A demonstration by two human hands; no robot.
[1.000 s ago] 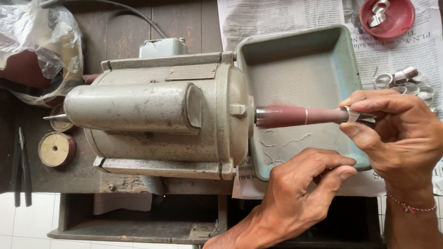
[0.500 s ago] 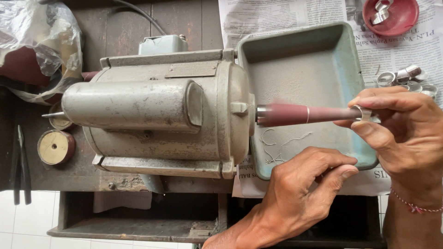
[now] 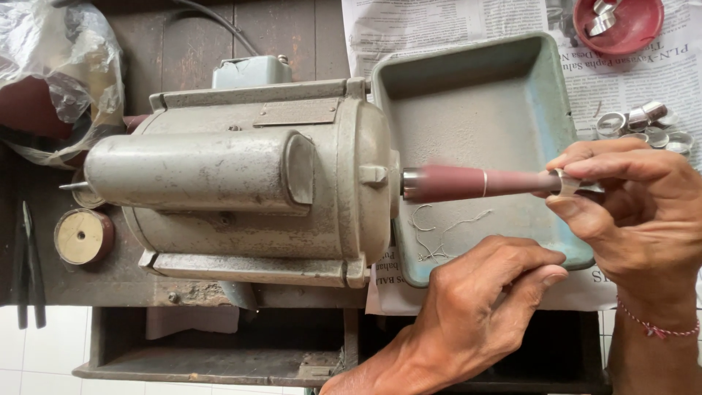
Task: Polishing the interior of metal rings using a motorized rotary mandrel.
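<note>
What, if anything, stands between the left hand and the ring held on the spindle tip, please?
Nothing visible does. The left hand rests on the near rim of the green tray, just below the red sanding spindle. The right hand already pinches the metal ring on the spindle's tip; only open air above the tray separates the left hand from it.

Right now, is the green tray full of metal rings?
No, the green tray holds only a few thin wire scraps; the metal rings lie outside it on the newspaper.
</note>
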